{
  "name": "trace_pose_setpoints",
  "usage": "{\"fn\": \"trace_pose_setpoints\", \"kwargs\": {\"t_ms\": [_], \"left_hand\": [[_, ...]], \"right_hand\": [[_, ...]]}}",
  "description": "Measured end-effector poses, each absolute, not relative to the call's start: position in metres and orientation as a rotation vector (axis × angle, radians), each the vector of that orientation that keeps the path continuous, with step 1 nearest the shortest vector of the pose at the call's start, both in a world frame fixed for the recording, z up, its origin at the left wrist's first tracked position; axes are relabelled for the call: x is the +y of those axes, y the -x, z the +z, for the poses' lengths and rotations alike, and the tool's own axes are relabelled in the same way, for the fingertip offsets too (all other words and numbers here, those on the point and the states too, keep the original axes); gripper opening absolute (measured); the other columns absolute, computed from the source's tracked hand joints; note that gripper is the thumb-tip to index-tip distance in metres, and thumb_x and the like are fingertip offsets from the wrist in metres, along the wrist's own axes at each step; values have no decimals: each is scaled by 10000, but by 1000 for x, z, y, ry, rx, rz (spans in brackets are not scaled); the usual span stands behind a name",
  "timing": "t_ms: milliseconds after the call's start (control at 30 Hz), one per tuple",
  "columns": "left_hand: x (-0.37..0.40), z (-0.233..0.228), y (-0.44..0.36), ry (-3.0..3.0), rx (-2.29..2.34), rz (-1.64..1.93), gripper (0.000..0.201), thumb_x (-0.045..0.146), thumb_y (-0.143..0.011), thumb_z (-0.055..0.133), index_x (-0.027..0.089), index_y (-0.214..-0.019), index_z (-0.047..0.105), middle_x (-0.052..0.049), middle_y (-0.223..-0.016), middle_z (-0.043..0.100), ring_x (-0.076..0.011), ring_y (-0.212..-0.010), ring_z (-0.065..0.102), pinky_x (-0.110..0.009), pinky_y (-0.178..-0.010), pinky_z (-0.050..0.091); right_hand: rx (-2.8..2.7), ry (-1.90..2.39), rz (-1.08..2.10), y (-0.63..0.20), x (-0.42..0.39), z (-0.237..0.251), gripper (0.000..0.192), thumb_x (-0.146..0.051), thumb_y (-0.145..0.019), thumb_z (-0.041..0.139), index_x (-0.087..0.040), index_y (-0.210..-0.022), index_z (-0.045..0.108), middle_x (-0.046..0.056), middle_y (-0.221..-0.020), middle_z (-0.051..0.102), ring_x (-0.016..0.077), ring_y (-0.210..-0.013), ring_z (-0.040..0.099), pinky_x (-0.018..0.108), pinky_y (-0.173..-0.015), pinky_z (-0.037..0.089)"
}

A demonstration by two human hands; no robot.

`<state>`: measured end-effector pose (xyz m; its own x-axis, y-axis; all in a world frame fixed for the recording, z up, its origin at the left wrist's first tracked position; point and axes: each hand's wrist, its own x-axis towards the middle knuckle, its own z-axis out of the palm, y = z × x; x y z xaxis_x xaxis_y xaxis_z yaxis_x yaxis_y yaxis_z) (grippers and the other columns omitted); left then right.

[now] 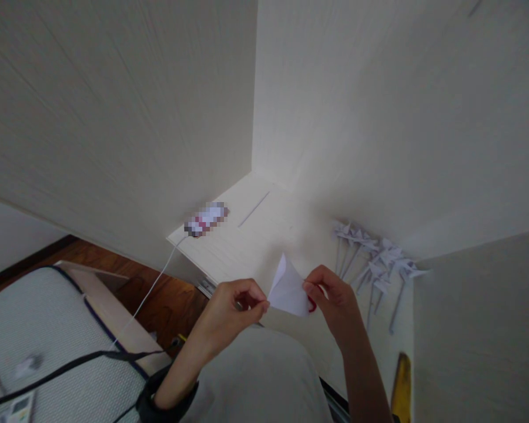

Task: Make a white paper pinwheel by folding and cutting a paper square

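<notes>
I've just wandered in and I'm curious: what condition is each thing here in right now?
Left hand: pinching the left corner of the paper.
Right hand: gripping the paper's right edge.
White paper: folded to a point, held above the desk.
Paper pinwheels: finished, lying in a heap on the desk.
Phone: lying flat, white cable plugged in.
Desk: bearing the phone and pinwheels.

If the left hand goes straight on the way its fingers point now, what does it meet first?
Probably the right hand. The left hand points right, already pinching the folded paper both hands hold, so nothing else lies between, though depth is unclear.
</notes>
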<state>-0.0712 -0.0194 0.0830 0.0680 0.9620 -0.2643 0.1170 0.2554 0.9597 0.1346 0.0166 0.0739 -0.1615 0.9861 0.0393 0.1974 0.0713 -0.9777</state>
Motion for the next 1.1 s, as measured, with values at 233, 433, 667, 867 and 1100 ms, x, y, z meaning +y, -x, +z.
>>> {"fn": "trace_pose_setpoints", "kwargs": {"t_ms": [233, 433, 667, 867, 1100], "left_hand": [[-21, 84, 74, -1128, 1361, 931, 142, 251, -706, 672, 171, -600, 622, 3, -571, 586, -123, -554, 511, -215, -522, 393], [-22, 85, 75, -1132, 1359, 929, 154, 268, -717, 665, 169, -609, 616, -2, -583, 592, -129, -570, 523, -228, -547, 399], [-22, 83, 76, -1142, 1376, 923, 151, 273, -724, 668, 162, -628, 630, -7, -599, 601, -132, -579, 534, -228, -547, 394], [-20, 83, 79, -1130, 1354, 990, 146, 244, -707, 686, 166, -597, 630, 5, -572, 595, -120, -559, 528, -218, -546, 407], [-20, 84, 82, -1103, 1332, 992, 148, 234, -711, 701, 165, -597, 636, 12, -559, 600, -110, -538, 526, -208, -531, 404]], "right_hand": [[-1516, 1219, 1157, -132, 16, 81, 153, -214, -810, 668, -211, -661, 634, -17, -670, 557, 154, -625, 521, 279, -594, 395], [-1468, 1242, 1238, -136, 19, 76, 103, -224, -769, 704, -215, -678, 656, -19, -675, 578, 151, -624, 521, 273, -591, 395], [-1457, 1327, 1159, -132, 19, 78, 144, -213, -756, 681, -210, -623, 625, -34, -592, 553, 147, -574, 494, 271, -574, 370], [-1516, 1287, 1196, -134, 20, 80, 89, -216, -752, 694, -219, -668, 666, -13, -662, 614, 166, -631, 544, 280, -615, 420], [-1557, 1281, 1176, -138, 19, 79, 91, -187, -760, 679, -220, -677, 663, -15, -673, 610, 161, -636, 540, 275, -621, 422]]}}
